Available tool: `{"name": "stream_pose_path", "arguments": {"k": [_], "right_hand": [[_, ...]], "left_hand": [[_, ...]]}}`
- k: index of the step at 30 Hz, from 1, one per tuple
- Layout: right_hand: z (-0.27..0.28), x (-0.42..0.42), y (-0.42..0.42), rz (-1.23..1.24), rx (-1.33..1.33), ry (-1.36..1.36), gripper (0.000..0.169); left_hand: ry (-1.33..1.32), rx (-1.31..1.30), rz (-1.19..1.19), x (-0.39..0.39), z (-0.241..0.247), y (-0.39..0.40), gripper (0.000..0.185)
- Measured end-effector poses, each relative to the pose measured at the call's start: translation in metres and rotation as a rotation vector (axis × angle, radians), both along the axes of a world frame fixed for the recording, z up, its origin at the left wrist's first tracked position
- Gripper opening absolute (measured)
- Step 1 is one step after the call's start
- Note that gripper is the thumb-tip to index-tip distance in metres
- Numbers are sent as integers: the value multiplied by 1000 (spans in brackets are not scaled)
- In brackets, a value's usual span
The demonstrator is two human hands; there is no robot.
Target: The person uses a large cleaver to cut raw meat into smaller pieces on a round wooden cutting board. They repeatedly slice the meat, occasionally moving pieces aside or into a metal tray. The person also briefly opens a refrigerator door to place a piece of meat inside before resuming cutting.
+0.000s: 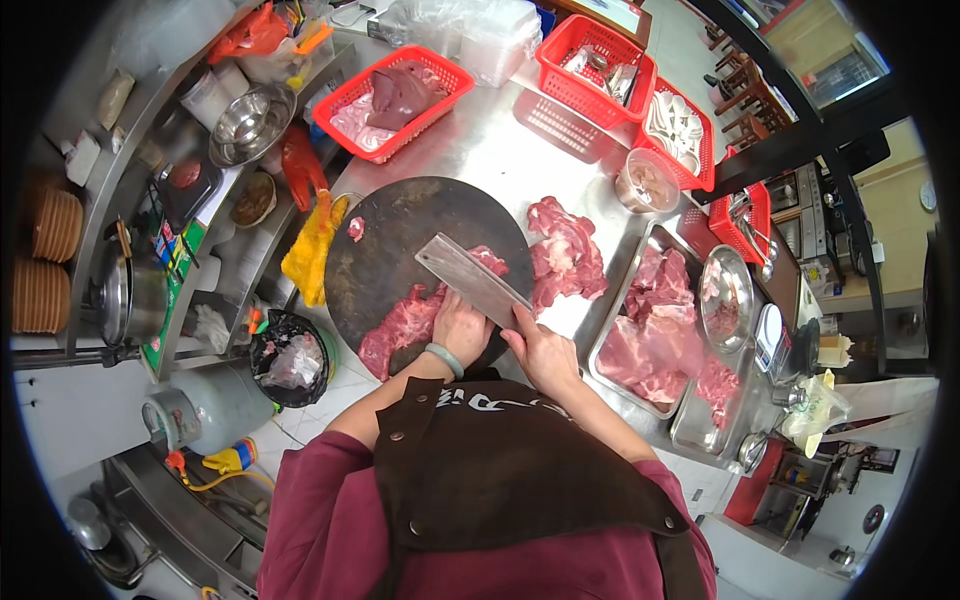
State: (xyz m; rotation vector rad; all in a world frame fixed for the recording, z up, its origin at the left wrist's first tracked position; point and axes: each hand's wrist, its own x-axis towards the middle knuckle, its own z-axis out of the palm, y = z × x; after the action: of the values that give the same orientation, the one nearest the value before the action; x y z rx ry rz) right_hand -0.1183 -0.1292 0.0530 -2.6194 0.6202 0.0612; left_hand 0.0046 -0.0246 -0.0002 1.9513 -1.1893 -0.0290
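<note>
A meat cleaver (469,277) is gripped by its handle in my right hand (541,356), its broad blade over the round dark chopping board (390,217). My left hand (461,328), with a bangle at the wrist, presses on a long piece of raw red meat (397,330) at the board's near side; the blade lies right beside its fingers and hides part of the meat. Another bit of meat (489,259) shows beyond the blade, and a small scrap (356,228) lies at the board's left edge. On the steel table, a larger raw piece (566,255) rests to the right.
At right stand a steel tray of meat (600,367), a metal bowl (727,300) and a plastic tub (647,182). Red baskets (397,139) line the far side. A yellow cloth (307,255) hangs left of the board, above a lined bin (292,360); shelves (202,217) hold pots and bowls.
</note>
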Motion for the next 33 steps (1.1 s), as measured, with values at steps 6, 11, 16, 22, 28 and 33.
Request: {"name": "stream_pose_path", "arguments": {"k": [6,11,16,22,28,33], "right_hand": [[-7,0,-8,25,-54,-18,46],[-6,-8,-11,79,-115,3,47],[-6,-14,-14,122,-154,-13,48],[4,-11,-16,113,-124,60,48],[2,-18,-19,168,-164,-18,50],[0,-17,-19,143,-167,-29,50]], "left_hand": [[22,-39,31,1,-5,-1,57],[15,23,43,0,-21,2,52],[5,41,62,-2,-26,5,43],[-58,3,86,-1,-22,3,34],[-56,35,74,-2,-35,6,33],[-55,-26,109,-1,-23,3,33]]}}
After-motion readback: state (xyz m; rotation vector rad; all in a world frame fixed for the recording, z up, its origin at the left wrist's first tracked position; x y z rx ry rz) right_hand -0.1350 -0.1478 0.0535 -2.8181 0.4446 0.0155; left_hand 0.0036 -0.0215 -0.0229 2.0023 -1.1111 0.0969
